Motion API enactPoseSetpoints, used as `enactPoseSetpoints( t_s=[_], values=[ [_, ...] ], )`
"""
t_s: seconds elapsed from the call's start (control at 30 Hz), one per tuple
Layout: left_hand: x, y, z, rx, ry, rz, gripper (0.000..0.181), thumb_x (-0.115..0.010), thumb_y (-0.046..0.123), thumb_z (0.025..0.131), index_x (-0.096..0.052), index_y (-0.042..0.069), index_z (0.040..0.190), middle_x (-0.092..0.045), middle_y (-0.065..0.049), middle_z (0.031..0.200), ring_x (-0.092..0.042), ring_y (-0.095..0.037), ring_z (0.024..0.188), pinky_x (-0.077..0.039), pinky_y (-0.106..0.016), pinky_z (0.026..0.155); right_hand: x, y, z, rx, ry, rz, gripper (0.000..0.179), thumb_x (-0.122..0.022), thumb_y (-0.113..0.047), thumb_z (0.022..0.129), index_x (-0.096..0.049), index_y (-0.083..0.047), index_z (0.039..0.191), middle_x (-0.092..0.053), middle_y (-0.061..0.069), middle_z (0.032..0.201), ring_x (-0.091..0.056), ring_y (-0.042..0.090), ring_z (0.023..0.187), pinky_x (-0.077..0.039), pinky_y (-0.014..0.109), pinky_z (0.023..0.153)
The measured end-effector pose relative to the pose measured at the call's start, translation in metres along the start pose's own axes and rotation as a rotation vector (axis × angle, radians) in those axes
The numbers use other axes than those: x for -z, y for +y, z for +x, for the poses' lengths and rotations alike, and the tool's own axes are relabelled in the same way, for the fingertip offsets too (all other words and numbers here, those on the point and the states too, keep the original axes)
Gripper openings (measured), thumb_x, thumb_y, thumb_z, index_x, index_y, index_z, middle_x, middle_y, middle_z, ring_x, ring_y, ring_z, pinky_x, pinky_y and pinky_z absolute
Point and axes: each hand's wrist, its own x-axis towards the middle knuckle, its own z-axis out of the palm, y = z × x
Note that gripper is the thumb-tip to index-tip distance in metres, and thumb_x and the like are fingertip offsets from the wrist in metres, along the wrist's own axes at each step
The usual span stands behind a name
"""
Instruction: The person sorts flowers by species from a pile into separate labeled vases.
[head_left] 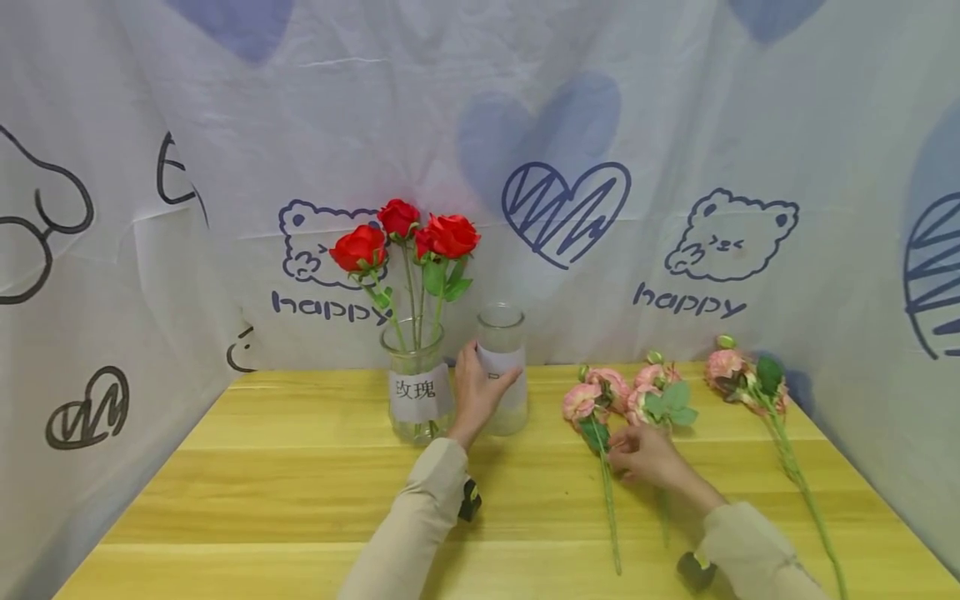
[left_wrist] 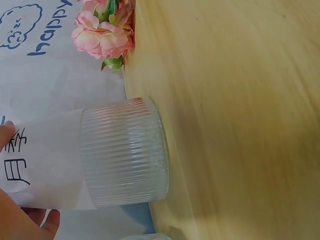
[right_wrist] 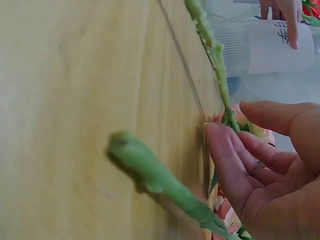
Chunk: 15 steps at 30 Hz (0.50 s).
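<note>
My left hand (head_left: 480, 392) grips a clear glass vase (head_left: 504, 417) from its left side, thumb across the white paper label (left_wrist: 50, 160) and fingers behind. The vase stands upright on the table; its ribbed base (left_wrist: 125, 155) shows in the left wrist view. Beside the pink flowers, my right hand (head_left: 651, 457) is at a green stem (head_left: 609, 508). In the right wrist view, a stem (right_wrist: 220, 75) passes between thumb and fingertips, with a gap still visible. Pink blooms (head_left: 583, 402) lie near the wall, their stems toward me.
Left of the held vase stands another labelled glass vase (head_left: 405, 421) with several red roses (head_left: 450, 237). A separate pink flower (head_left: 726, 367) lies at the far right, its long stem (head_left: 798, 475) reaching the front. A printed cloth (head_left: 420, 100) hangs behind the wooden table (head_left: 247, 492).
</note>
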Motion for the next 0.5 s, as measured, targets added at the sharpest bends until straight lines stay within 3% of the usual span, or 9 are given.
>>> enactPoseSetpoints(
  t_s=[0.23,0.5],
  values=[
    [-0.0021,-0.0015,0.0013,0.021,-0.005,-0.001,0.075,-0.085,0.016,0.073,-0.043,-0.010,0.131,-0.052,-0.027,0.120,-0.052,-0.040,0.107,-0.045,-0.049,0.094,-0.0044,0.0010,-0.0024,-0.054,-0.027,-0.032,0.021,-0.068,-0.003,0.088,-0.060,0.013,0.099,-0.063,0.011,0.081,-0.064,0.021,0.069,-0.058,0.036,0.059],
    [-0.0007,0.0004,-0.0007,0.019,0.002,0.001,0.075,-0.084,0.016,0.073,-0.044,-0.012,0.130,-0.052,-0.028,0.119,-0.053,-0.041,0.107,-0.045,-0.050,0.093,-0.0099,-0.0029,-0.0056,-0.189,-0.026,0.050,0.017,-0.068,-0.005,0.088,-0.061,0.010,0.092,-0.067,0.012,0.073,-0.067,0.021,0.063,-0.058,0.034,0.057]
  ],
)
